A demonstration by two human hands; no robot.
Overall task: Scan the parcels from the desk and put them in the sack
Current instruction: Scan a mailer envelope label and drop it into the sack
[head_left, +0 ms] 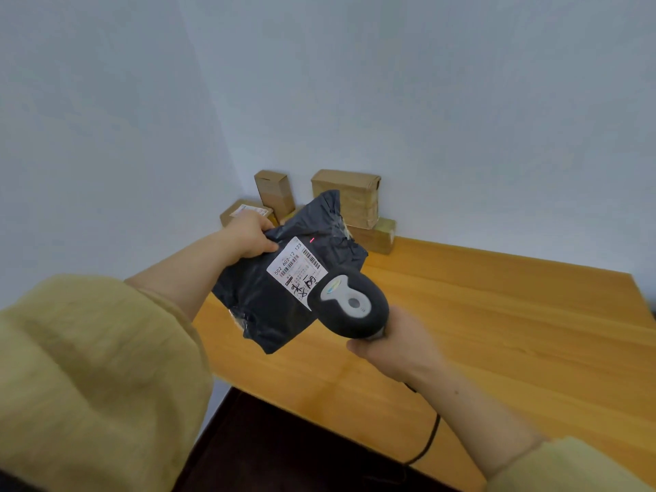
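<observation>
My left hand [248,237] grips the upper left edge of a black plastic parcel bag [269,303] and holds it above the wooden desk [497,314]. A white shipping label [296,269] with barcodes faces me. My right hand [397,346] holds a dark handheld scanner [349,305] pointed at the label, its head overlapping the label's lower right corner. A small red light spot [312,240] shows on the bag just above the label. The sack is not in view.
Several brown cardboard boxes stand in the desk's far left corner against the wall: a small upright box [273,190], a larger taped box [349,193], a flat labelled box [245,211]. The scanner's black cable [431,438] hangs over the desk's front edge.
</observation>
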